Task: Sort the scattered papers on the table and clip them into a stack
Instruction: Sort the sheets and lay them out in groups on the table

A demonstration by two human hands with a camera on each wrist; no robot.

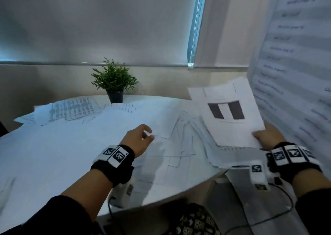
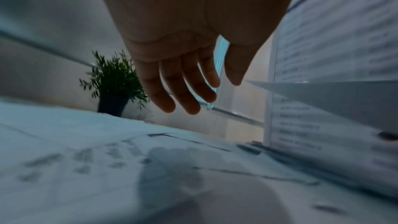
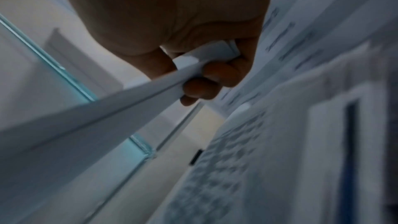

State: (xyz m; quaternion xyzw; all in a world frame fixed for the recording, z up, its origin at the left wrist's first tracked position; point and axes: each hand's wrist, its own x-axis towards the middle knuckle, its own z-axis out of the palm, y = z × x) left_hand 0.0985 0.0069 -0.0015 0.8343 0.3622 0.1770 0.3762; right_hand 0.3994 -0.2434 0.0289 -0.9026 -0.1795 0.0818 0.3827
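White printed papers (image 1: pixel 75 109) lie scattered over the round white table (image 1: pixel 44 154). My right hand (image 1: pixel 268 134) grips a lifted bundle of sheets (image 1: pixel 231 113) at its near corner; the top sheet shows two dark bars. In the right wrist view the fingers (image 3: pixel 200 81) curl round the paper edge (image 3: pixel 107 108). A large sheet with printed lines (image 1: pixel 295 55) stands upright at the far right. My left hand (image 1: pixel 141 134) hovers over the papers (image 1: pixel 170 127) in the table's middle, fingers relaxed and empty. In the left wrist view my left hand (image 2: pixel 189 91) is open above a printed sheet (image 2: pixel 86 159).
A small green plant in a black pot (image 1: pixel 114 84) stands at the table's far edge. A window blind with a bead chain (image 1: pixel 195 29) hangs behind. The table's near edge (image 1: pixel 161 199) curves in front of me, with a cable (image 1: pixel 279 217) below on the right.
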